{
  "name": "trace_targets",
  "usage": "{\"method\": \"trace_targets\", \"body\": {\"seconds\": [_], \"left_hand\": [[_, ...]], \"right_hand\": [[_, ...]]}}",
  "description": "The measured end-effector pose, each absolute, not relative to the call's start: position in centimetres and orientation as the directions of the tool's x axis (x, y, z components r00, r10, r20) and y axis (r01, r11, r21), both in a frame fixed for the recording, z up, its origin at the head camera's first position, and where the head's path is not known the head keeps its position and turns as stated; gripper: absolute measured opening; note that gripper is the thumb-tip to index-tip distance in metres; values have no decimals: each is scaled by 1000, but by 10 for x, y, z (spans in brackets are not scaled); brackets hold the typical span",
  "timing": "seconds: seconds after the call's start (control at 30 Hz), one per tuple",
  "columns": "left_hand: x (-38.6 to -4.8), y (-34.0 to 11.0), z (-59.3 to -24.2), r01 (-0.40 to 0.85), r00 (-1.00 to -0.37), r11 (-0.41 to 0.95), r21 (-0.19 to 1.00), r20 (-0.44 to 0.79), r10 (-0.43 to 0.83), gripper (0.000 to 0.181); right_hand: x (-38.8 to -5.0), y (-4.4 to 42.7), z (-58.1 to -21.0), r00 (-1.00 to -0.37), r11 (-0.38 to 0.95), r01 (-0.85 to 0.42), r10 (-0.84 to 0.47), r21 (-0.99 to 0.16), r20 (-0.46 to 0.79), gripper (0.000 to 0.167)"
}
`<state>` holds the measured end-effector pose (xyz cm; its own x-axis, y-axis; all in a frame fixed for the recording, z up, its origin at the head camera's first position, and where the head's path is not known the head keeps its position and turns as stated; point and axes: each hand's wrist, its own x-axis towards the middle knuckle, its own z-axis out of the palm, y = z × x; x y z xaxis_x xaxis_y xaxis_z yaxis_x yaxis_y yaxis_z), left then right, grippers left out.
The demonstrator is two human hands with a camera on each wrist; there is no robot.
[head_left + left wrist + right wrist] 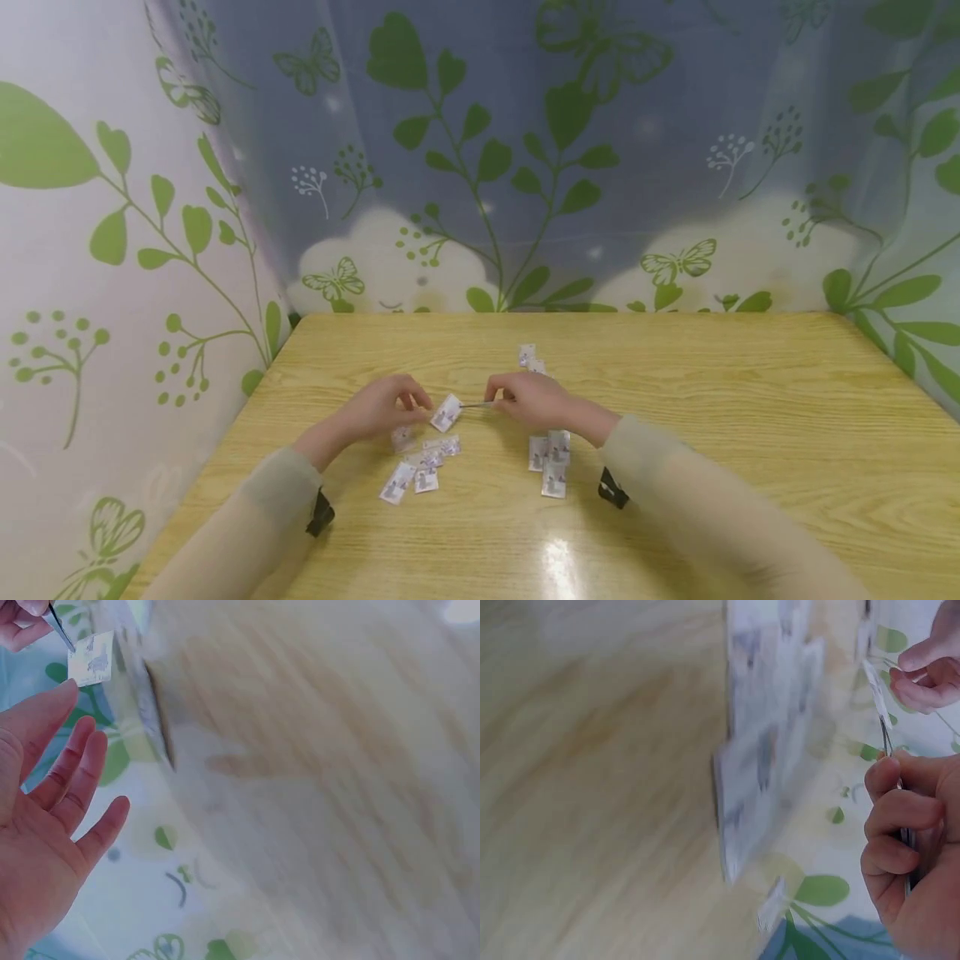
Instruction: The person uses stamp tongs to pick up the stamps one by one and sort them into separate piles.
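My right hand (pixel 534 398) holds slim metal tweezers (pixel 476 405), its fingers curled round them in the right wrist view. Their tips grip a small white rectangular packet (pixel 446 413) with grey and purple print, held tilted. Close by the packet's left side is my left hand (pixel 386 407), fingers loosely bent and spread, with nothing between them in the left wrist view. Whether a fingertip touches the packet, I cannot tell. Several similar packets (pixel 396 482) lie below my left hand, some overlapping. Another overlapping group of packets (pixel 554 481) lies below my right hand.
More packets (pixel 527 354) lie beyond my right hand, partly hidden by it. The wooden table (pixel 712 367) ends at a leaf-patterned curtain (pixel 480 150) behind and on the left. A dark wrist device (pixel 613 489) sits under the right sleeve.
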<state>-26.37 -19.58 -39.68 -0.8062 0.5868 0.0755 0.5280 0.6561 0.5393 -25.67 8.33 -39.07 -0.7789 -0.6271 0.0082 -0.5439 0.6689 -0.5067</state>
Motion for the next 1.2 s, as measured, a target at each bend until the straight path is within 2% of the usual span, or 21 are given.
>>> {"method": "trace_targets", "body": {"seconds": [0.2,0.4,0.57,0.77,1.2], "left_hand": [[-261,-177,-394,602,-751,581,547,140,646,10],[-260,-154,-397,608,-723,566,558,94,684,10],[-258,-136,-400,608,-699,565,558,37,715,8],[-262,-122,-405,632,-675,592,500,-19,737,9],[-262,-116,-403,593,-705,646,481,-78,705,10]], "right_hand": [[-255,112,-380,-752,639,-554,-659,-533,-10,12],[-257,137,-375,-700,571,-544,-713,-615,-43,14],[-259,148,-380,-665,551,-556,-744,-623,-65,13],[-261,151,-390,-665,576,-558,-741,-597,-94,12],[-262,146,-397,-695,617,-579,-715,-533,-72,11]]}}
